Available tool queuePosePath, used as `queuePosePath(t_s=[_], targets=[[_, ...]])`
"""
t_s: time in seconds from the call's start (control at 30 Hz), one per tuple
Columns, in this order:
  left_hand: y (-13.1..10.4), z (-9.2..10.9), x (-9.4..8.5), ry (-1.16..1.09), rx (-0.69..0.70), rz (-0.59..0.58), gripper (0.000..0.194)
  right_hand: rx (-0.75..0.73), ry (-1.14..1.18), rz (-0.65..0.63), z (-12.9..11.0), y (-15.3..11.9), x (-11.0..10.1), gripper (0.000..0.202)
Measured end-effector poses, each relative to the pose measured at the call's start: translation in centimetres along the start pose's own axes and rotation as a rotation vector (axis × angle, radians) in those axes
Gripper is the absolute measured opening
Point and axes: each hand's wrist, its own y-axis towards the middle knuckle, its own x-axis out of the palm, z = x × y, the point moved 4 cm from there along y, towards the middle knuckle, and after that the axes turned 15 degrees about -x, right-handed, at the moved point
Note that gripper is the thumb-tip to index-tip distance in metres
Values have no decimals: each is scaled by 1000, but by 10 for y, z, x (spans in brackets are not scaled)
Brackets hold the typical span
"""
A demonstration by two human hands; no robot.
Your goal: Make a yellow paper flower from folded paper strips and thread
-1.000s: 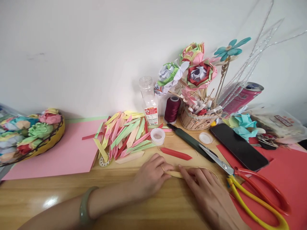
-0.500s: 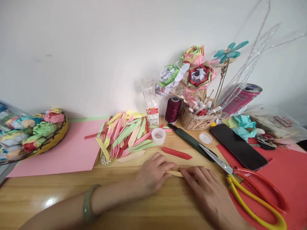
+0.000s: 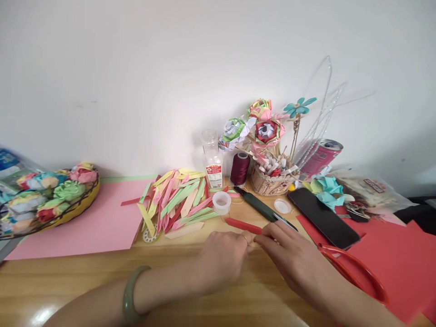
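Note:
My left hand (image 3: pixel 223 254), with a green bangle on its wrist, is closed in a pinch on a small pale paper strip (image 3: pixel 252 244). Pinching the strip's other end is my right hand (image 3: pixel 289 250), fingertips almost touching the left ones. Most of the strip is hidden by my fingers. Just beyond them lies a red folded paper strip (image 3: pixel 240 225), partly covered by the right hand. The scissors (image 3: pixel 354 269) are largely hidden behind my right hand and forearm; a red handle and a bit of blade show.
Behind my hands are a heap of coloured paper strips (image 3: pixel 184 200), a small plastic cup (image 3: pixel 221 203), a glass bottle (image 3: pixel 214 159), a thread spool (image 3: pixel 240 169) and a dark green tool (image 3: pixel 257 206). A phone (image 3: pixel 323 218) and red paper (image 3: pixel 398 263) lie right; a flower basket (image 3: pixel 78 209) stands left.
Both hands have drawn closer together, covering more of the pale strip. My right hand and forearm now hide much of the scissors. The camera view has tilted up and shifted slightly.

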Motion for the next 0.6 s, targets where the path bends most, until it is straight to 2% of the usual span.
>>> queuePosePath(t_s=[0.07,0.17,0.23,0.3,0.43,0.6], targets=[[6,-3,-3,-334,-58,-91,21,107,163,78,9,0,-11,26],[15,-6,-1,-841,-177,-312,19,363,455,248,24,-3,-21,28],[19,-7,2,-1080,-256,-424,19,531,681,342,31,-5,-18,36],[21,-8,6,-1257,-333,-515,18,622,935,409,32,-5,-11,45],[20,-4,13,-1464,-381,-682,16,639,1329,470,29,3,2,52],[14,0,17,-1501,-314,-779,27,550,1549,465,25,12,7,25]])
